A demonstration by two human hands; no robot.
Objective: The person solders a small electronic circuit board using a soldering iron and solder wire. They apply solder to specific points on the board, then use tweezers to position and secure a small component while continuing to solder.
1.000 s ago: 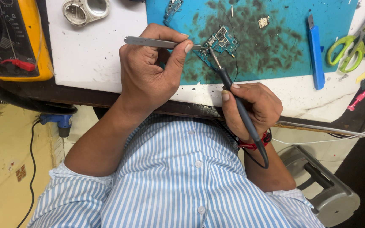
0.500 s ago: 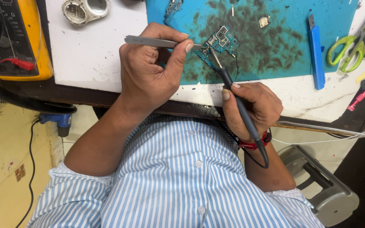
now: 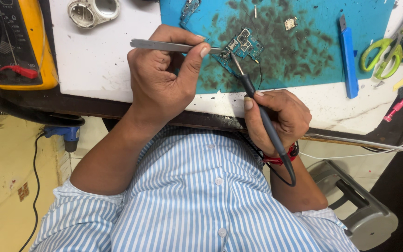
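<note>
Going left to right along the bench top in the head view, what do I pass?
Yellow multimeter → round white casing → metal tweezers in the left hand → small circuit board on the teal mat → blue utility knife → green-handled scissors.

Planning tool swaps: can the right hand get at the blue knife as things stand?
Probably yes: the blue knife lies just right of the right hand, nothing lying between. But that hand grips the soldering iron; the left hand holds tweezers.
</note>
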